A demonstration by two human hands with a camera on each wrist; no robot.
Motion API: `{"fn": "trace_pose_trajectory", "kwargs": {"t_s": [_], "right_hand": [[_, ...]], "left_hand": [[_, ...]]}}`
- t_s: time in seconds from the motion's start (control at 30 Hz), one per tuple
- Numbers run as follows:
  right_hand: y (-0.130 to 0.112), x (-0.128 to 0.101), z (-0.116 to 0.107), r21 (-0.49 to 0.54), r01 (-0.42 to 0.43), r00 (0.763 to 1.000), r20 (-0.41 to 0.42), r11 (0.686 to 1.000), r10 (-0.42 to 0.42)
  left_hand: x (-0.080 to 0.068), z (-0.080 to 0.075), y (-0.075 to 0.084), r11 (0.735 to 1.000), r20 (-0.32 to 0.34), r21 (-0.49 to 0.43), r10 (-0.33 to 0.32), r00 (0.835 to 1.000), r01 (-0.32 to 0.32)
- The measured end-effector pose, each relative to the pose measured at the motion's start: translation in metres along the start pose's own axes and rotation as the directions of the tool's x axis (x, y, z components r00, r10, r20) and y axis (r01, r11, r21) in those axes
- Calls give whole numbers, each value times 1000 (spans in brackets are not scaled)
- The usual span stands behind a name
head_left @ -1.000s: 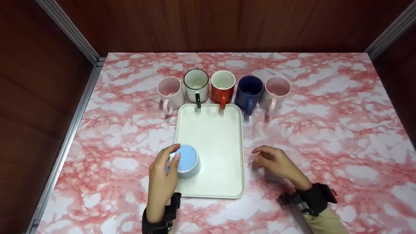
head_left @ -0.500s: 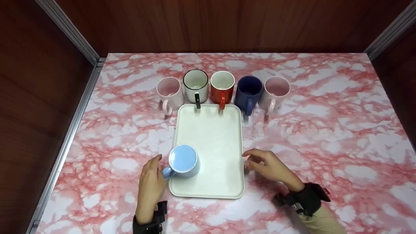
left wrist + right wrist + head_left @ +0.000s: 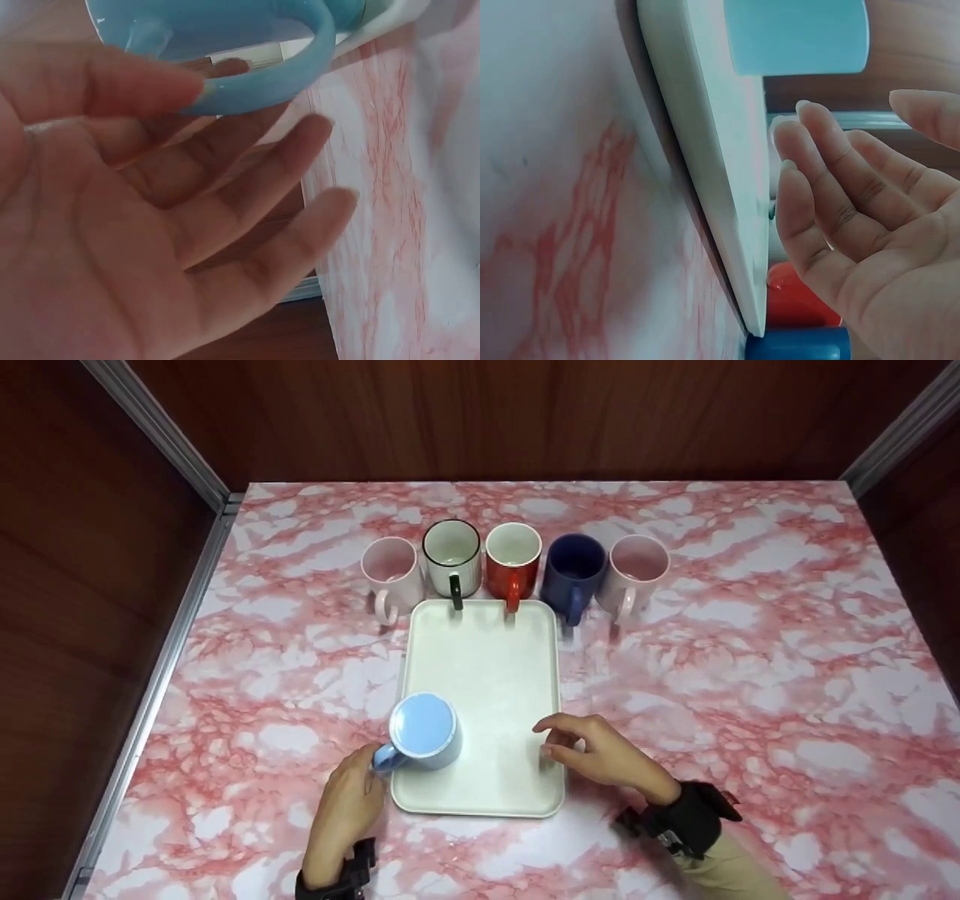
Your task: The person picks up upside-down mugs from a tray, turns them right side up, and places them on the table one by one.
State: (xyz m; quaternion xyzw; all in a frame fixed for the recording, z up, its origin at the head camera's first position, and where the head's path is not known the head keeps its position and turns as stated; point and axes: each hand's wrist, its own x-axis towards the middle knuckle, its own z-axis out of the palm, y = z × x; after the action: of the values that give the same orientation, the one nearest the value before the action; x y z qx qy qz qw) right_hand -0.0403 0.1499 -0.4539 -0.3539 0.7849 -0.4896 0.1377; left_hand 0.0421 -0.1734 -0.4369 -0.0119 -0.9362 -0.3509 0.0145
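A light blue mug (image 3: 424,727) stands on the left front part of a white tray (image 3: 487,660), its flat base seemingly facing up. Its handle points to the lower left. My left hand (image 3: 346,799) is at that handle; in the left wrist view the thumb and index finger pinch the handle (image 3: 262,86), while the other fingers spread loosely. Over the tray's right rim hovers my right hand (image 3: 600,754), fingers slightly bent and thumb apart, with nothing held. A gap separates it from the mug in the right wrist view.
Along the tray's far edge stand several upright mugs: pink (image 3: 391,574), white with black rim (image 3: 452,556), red (image 3: 514,566), dark blue (image 3: 574,577) and another pink mug (image 3: 636,574). The marbled table (image 3: 787,660) is bordered by dark wooden panels (image 3: 525,420).
My left hand let go of the mug's side, drew back left, then came to the handle and pinched it. My right hand moved left over the tray's rim. The mug stayed in place.
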Motion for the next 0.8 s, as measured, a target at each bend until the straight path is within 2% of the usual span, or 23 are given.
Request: {"fn": "trace_pose_trajectory", "kwargs": {"t_s": [0.27, 0.5, 0.8], "right_hand": [[-3, 1, 6, 29, -36, 998, 58, 999, 34], [-5, 1, 10, 4, -68, 994, 84, 998, 68], [-3, 1, 12, -7, -35, 995, 93, 999, 35]], "left_hand": [[5, -1, 2, 994, 40, -95, -57, 998, 60], [9, -1, 0, 972, 67, -212, -90, 994, 102], [11, 0, -5, 956, 72, -279, -69, 995, 87]]}}
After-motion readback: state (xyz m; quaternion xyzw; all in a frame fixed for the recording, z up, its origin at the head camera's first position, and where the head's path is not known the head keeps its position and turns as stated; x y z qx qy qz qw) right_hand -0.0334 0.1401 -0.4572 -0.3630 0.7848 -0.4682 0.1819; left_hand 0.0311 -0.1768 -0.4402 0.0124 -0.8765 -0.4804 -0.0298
